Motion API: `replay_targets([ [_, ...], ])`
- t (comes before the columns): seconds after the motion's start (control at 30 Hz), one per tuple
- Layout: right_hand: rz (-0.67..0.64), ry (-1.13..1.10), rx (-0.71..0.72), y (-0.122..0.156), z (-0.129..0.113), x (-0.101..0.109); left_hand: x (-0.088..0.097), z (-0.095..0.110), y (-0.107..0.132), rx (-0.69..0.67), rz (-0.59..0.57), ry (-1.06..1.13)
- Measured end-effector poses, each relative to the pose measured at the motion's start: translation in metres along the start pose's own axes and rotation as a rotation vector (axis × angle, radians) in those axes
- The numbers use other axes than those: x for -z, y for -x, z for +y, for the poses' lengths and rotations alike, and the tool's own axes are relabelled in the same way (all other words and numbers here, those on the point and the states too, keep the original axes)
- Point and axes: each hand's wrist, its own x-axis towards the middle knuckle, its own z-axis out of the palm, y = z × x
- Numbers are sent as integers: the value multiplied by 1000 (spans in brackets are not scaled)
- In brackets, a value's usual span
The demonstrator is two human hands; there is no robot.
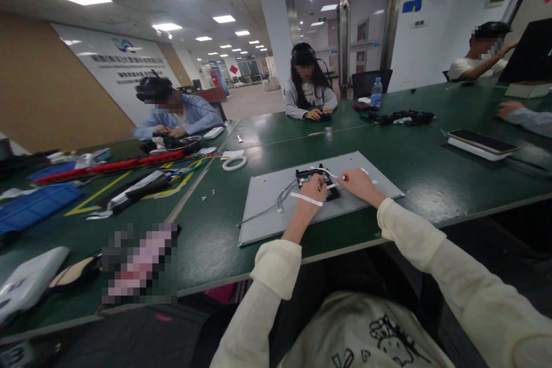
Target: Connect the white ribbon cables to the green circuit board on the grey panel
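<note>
A thin grey panel (267, 201) lies flat on the green table in front of me. Near its back edge sits a black frame with a small circuit board (331, 191), partly covered by my hands. Grey cables (282, 198) run from the board to the panel's left edge. My left hand (311, 191) is closed over the board's near left side, and whatever its fingertips hold is hidden. Across its wrist lies a white strip (307, 199). My right hand (359, 185), at the board's right, pinches a narrow white strip of tape (331, 175) that reaches back over the board.
A roll of white tape (234, 163) lies beyond the panel's left corner. A blue basket (34, 207), dark straps and a white case (32, 282) are at left. A phone (483, 141) on a white box lies right. Several people sit around the table; a bottle (376, 94) stands at the back.
</note>
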Motion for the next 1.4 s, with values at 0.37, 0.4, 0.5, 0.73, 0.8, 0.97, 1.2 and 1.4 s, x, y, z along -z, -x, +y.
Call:
replay_targets([
  [0.37, 4, 21, -15, 3, -3, 0, 2, 1, 3, 4, -25, -73],
  [0.4, 1, 18, -15, 3, -3, 0, 2, 1, 3, 4, -24, -71],
  [0.5, 7, 6, -20, 3, -3, 2, 4, 1, 4, 11, -21, -59],
  [0.73, -10, 34, -24, 5, -4, 1, 4, 2, 5, -17, -53, -115],
  [0.8, -19, 55, -11, 6, -6, 0, 2, 2, 5, -32, -55, -151],
  [0.97, -37, 105, 34, 11, -12, 2, 3, 6, 5, -36, -116, -204],
  [1.2, -65, 125, 28, 14, -16, 6, 2, 9, 1, -26, -130, -207],
  [1.4, -47, 165, 6, 13, -14, 3, 0, 6, -1, -32, -141, -193],
])
